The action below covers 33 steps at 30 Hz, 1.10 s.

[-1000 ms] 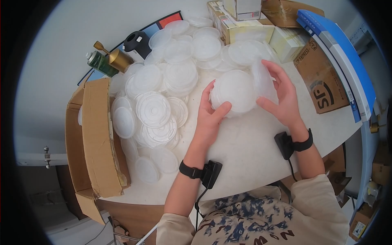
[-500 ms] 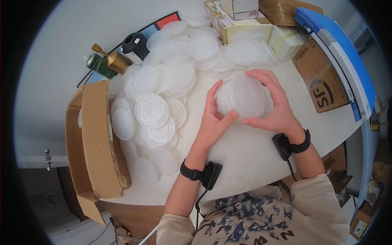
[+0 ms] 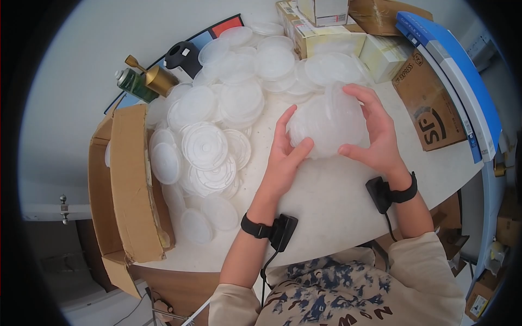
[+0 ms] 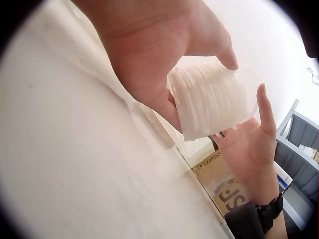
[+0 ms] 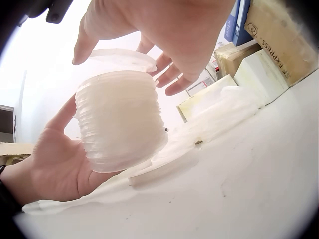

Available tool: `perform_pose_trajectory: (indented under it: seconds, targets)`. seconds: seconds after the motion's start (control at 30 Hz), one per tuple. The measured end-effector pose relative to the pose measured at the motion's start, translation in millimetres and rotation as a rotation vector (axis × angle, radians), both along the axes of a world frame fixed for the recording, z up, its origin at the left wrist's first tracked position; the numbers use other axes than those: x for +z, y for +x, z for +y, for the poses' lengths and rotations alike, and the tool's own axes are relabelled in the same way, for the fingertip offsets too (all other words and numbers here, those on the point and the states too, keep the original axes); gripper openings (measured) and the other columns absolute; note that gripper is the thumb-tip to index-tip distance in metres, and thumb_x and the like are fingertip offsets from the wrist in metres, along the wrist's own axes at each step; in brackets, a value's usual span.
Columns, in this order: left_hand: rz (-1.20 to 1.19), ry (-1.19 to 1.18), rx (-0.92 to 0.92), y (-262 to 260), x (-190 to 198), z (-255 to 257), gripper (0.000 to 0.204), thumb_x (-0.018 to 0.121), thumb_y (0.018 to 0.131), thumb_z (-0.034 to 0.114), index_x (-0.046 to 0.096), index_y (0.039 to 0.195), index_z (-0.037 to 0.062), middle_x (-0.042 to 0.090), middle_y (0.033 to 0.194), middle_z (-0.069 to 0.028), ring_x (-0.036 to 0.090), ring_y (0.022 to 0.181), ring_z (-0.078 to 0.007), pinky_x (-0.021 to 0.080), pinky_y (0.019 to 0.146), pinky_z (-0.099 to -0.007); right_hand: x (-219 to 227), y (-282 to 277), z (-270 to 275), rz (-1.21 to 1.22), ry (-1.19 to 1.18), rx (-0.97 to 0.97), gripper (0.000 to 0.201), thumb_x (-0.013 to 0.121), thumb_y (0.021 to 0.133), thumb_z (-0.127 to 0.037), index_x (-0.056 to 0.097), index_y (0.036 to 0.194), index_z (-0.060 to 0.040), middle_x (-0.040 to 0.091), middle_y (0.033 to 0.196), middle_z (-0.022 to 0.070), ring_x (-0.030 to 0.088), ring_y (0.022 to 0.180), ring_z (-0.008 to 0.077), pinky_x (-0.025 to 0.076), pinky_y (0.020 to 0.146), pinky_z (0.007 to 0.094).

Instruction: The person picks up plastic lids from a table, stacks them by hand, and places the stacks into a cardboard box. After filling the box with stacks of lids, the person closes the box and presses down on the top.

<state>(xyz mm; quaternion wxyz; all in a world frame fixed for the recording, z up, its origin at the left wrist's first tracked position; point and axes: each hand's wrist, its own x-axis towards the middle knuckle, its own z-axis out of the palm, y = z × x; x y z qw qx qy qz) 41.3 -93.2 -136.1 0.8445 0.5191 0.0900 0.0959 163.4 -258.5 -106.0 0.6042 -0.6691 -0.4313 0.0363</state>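
Note:
Above the table, the left hand [image 3: 284, 157] grips a thick stack of translucent round lids [image 3: 321, 127], thumb on the near side and fingers behind. The right hand [image 3: 380, 136] is at the stack's right end with thumb and fingers spread. In the right wrist view a single lid [image 5: 122, 59] sits slightly apart from the stack [image 5: 119, 117], under the right hand [image 5: 149, 35], touching its fingers. The left wrist view shows the stack's ridged side [image 4: 212, 102] between the left hand's [image 4: 149, 50] thumb and fingers, with the right hand [image 4: 251, 144] beyond.
Many loose lids [image 3: 239, 103] lie piled left and behind the hands. An open cardboard box [image 3: 130, 185] stands at the left edge, an SF Express carton [image 3: 427, 103] and blue binders [image 3: 457, 70] at the right. A gold container [image 3: 160, 81] and green can [image 3: 133, 84] stand at the back left.
The right hand first moved left over the stack with a lid, then back to the right. The left hand has shifted slightly right and keeps its grip on the stack.

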Motion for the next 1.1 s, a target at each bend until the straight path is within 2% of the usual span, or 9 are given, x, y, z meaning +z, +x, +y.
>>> perform_pose_trajectory:
  seconds: [0.03,0.1,0.2,0.47,0.53,0.67,0.73,0.77,1.1]
  targets:
    - [-0.002,-0.024,0.01,0.3,0.1,-0.9,0.074,0.063,0.091,0.023,0.022,0.151,0.0116,0.048,0.134,-0.0117,0.052,0.114,-0.0166,0.047,0.08,-0.025,0.6,0.2,0.3,0.0,0.0,0.0,0.078,0.087,0.061,-0.022,0.054,0.131,-0.0115,0.049,0.134,0.008,0.046,0.126,0.0251,0.039,0.102,0.0383]
    - [-0.001,-0.007,0.01,0.3,-2.3,0.6,0.074,0.063,0.091,0.022,0.022,0.151,0.0118,0.048,0.134,-0.0117,0.052,0.114,-0.0165,0.047,0.08,-0.025,2.1,0.2,1.6,-0.121,-0.053,-0.005,0.076,0.087,0.061,-0.022,0.055,0.129,-0.0113,0.049,0.134,0.0093,0.046,0.126,0.0268,0.038,0.104,0.0395]
    - [-0.001,0.02,0.01,0.0,-3.5,1.7,0.073,0.063,0.091,0.022,0.022,0.151,0.0119,0.047,0.134,-0.0118,0.051,0.115,-0.0166,0.047,0.081,-0.0246,4.2,-2.9,3.5,-0.17,-0.146,0.029,0.073,0.086,0.063,-0.022,0.056,0.128,-0.0108,0.047,0.134,0.0113,0.046,0.126,0.0289,0.038,0.106,0.0408]
    - [-0.028,0.009,0.015,0.6,-4.5,0.8,0.074,0.063,0.092,0.023,0.021,0.151,0.0111,0.045,0.136,-0.0112,0.05,0.115,-0.0159,0.046,0.08,-0.0241,4.6,-4.0,2.6,-0.175,-0.167,0.092,0.068,0.083,0.066,-0.021,0.055,0.127,-0.0099,0.042,0.136,0.0143,0.043,0.128,0.0317,0.037,0.106,0.0417]
    - [0.0,0.043,-0.044,-1.2,-3.3,3.8,0.076,0.061,0.095,0.03,0.016,0.154,0.0135,0.039,0.147,-0.0105,0.045,0.131,-0.0227,0.044,0.101,-0.0374,3.7,-3.5,2.1,-0.173,-0.161,0.105,0.067,0.083,0.067,-0.021,0.055,0.127,-0.0099,0.041,0.137,0.0145,0.043,0.128,0.0321,0.037,0.106,0.0418]
    - [-0.006,0.045,-0.061,-0.9,-4.8,3.9,0.078,0.062,0.094,0.031,0.015,0.154,0.0141,0.038,0.147,-0.0104,0.044,0.131,-0.0229,0.044,0.101,-0.0374,3.3,-3.5,3.0,-0.172,-0.184,0.119,0.063,0.079,0.072,-0.021,0.053,0.129,-0.0099,0.038,0.14,0.0149,0.039,0.131,0.0329,0.034,0.108,0.0426]
    - [-0.068,0.008,0.002,0.3,-5.8,0.3,0.075,0.064,0.091,0.019,0.021,0.152,0.0116,0.043,0.139,-0.0107,0.049,0.117,-0.0162,0.047,0.085,-0.0276,3.9,-4.3,3.9,-0.171,-0.193,0.126,0.062,0.077,0.073,-0.02,0.053,0.129,-0.0097,0.037,0.142,0.015,0.038,0.133,0.0333,0.034,0.109,0.0431]
    - [-0.067,0.01,0.005,-0.4,-6.0,1.4,0.075,0.064,0.091,0.019,0.021,0.152,0.0116,0.043,0.139,-0.0107,0.049,0.117,-0.0162,0.047,0.085,-0.0276,3.6,-4.7,5.0,-0.181,-0.182,0.129,0.061,0.077,0.074,-0.02,0.053,0.129,-0.0093,0.037,0.144,0.0148,0.037,0.134,0.0332,0.033,0.11,0.0434]
    - [-0.1,0.009,-0.025,0.7,-2.0,1.1,0.074,0.064,0.092,0.014,0.022,0.152,0.0112,0.036,0.147,-0.0111,0.041,0.131,-0.0204,0.04,0.104,-0.0348,5.0,-4.6,5.8,-0.196,-0.191,0.139,0.06,0.074,0.076,-0.02,0.052,0.131,-0.0079,0.043,0.146,0.0119,0.037,0.136,0.0316,0.029,0.113,0.0429]
